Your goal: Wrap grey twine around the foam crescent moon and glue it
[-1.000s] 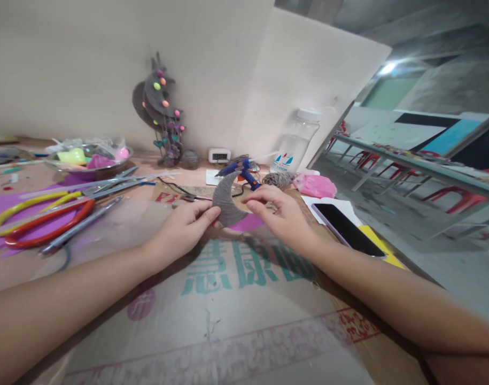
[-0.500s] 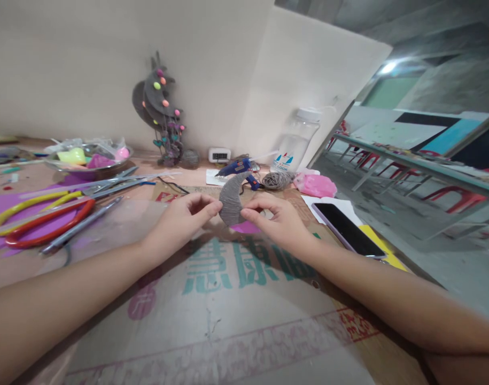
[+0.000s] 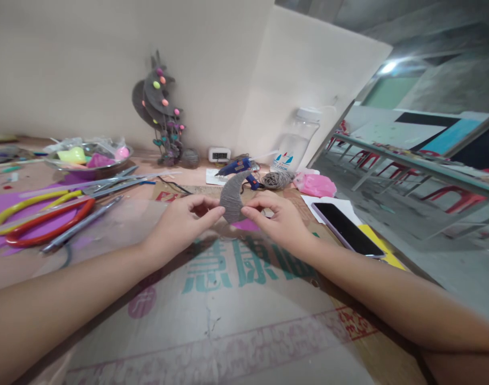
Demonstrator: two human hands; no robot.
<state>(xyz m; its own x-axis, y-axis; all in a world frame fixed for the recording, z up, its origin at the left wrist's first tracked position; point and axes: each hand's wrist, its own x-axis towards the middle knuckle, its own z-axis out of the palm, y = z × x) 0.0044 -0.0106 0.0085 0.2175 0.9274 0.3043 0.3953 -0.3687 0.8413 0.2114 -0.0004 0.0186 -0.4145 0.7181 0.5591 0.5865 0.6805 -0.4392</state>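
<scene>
A grey yarn-wrapped crescent [image 3: 231, 199] is held upright above the cardboard sheet [image 3: 228, 310] between both my hands. My left hand [image 3: 184, 222] pinches its left edge with thumb and fingers closed. My right hand [image 3: 276, 216] pinches its right edge the same way. Just behind the crescent lie a blue glue gun [image 3: 238, 168] and a ball of grey yarn [image 3: 275, 180].
Red-and-yellow-handled scissors [image 3: 44, 214] and glue sticks lie at the left, by a bowl of coloured bits [image 3: 87, 158]. A dark crescent ornament [image 3: 160, 112] leans on the wall. A phone [image 3: 346, 229], a pink bag [image 3: 314, 186] and a clear bottle [image 3: 296, 141] sit at the right near the table edge.
The crescent has been turned from lying tilted to standing more upright and lifted slightly, and my fingers have shifted along its edges. My arms have hardly moved.
</scene>
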